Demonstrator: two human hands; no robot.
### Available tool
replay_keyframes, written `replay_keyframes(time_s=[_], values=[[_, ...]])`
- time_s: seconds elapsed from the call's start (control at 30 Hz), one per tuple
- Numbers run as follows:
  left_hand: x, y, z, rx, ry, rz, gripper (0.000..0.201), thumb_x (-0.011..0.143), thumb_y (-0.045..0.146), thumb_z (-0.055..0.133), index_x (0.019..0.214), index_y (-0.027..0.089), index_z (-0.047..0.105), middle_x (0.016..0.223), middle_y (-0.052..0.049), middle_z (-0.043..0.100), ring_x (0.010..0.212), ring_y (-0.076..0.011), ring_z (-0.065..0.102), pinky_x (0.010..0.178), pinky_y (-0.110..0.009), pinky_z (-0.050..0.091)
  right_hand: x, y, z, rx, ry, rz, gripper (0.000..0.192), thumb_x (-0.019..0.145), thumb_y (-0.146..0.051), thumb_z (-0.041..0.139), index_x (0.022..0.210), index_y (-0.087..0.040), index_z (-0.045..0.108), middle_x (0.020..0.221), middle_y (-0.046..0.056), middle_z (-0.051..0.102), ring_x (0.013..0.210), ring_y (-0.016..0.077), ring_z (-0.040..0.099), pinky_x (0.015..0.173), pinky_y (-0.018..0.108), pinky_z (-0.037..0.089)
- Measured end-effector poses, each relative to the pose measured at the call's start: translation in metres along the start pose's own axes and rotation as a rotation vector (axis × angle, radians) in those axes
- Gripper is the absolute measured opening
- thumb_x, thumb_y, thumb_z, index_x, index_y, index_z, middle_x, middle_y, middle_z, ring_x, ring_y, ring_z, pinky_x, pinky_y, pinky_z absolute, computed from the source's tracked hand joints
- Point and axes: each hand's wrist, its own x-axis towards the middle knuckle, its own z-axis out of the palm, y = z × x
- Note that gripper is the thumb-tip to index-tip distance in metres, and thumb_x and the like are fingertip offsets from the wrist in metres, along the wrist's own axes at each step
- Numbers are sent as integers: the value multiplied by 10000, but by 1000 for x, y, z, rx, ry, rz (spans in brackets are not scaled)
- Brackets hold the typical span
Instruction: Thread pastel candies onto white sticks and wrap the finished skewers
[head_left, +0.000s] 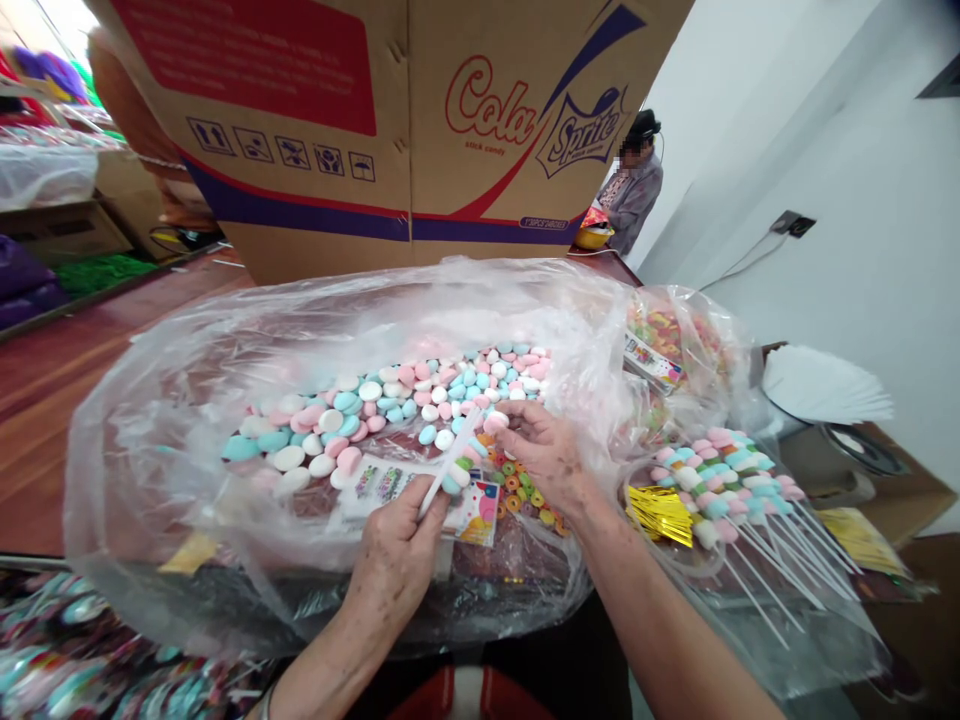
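Note:
My left hand [401, 550] is closed around the lower part of a white stick [450, 462] that slants up to the right. A short row of pastel and green candies [459, 472] shows right beside the stick; whether they are threaded on one cannot be told. Between the fingertips of my right hand [544, 450] is a pink marshmallow [495, 422], close to the stick's upper end. Just beyond both hands lie many loose pink, blue and white marshmallows [367, 392] on clear plastic. Ring-shaped candies [521, 490] in several colours sit under my right hand, near a printed card [474, 512].
Finished-looking marshmallow skewers [727, 480] are piled at right, next to gold ties [660, 515]. Behind them is a bag of colourful candy [675, 345]. A large cardboard box [405, 130] stands across the table. Another person [636, 190] is in the background.

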Motion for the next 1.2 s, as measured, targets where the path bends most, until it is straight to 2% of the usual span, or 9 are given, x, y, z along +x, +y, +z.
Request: replay_keyframes(time_s=[0.1,0.2,0.43,0.53,0.67,0.83,1.07,1.2], values=[[0,-1,-1,-23,5,-10,308,851,463,516,761,219,682,531,41,494,549,-175,464,523,-246,346,-4,2,-6,-147,22,-68,258,819,-365,696,1041,-242,746,1014,8,729,935,176,677,858,311,538],[0,-1,-1,-37,6,-15,315,845,464,526,714,213,666,529,42,484,548,-171,452,533,-250,341,-6,3,-12,-248,54,-104,227,867,-312,610,1016,-250,770,1067,5,738,1026,187,660,953,335,496],[-2,-2,-1,-135,-44,-24,359,874,476,532,977,195,732,576,51,489,587,-166,432,558,-246,336,-9,-4,-6,101,43,49,247,758,-297,743,1000,-247,747,966,-9,739,852,157,663,768,280,528],[-2,-4,1,-166,-60,-23,359,873,485,530,936,190,724,566,56,457,568,-160,416,552,-247,329,-9,-5,-6,132,40,51,217,742,-306,766,946,-230,759,903,-13,731,803,144,653,763,278,525],[-1,-7,2,-173,-53,-20,336,870,498,539,827,195,678,554,58,447,545,-156,414,529,-247,314,-7,1,-12,30,15,-19,182,750,-300,767,918,-232,780,965,-1,729,904,167,654,851,302,516],[-2,-7,5,-195,-54,-8,339,874,485,546,675,212,574,545,55,456,537,-154,428,532,-250,323,-8,5,-13,19,26,-16,181,755,-309,767,922,-240,784,921,-2,721,845,161,650,805,299,521],[-3,-13,19,-345,-34,-46,305,864,474,572,724,205,600,544,53,478,523,-146,438,494,-240,314,-15,4,-8,-196,78,-231,168,839,-295,703,984,-266,784,965,16,710,937,181,648,870,317,510],[-5,-12,22,-378,-33,-65,323,870,459,571,663,212,546,517,60,453,485,-129,388,454,-230,278,-16,-1,-6,-266,37,-320,178,886,-257,654,1013,-284,776,962,16,704,923,169,642,860,307,507]])
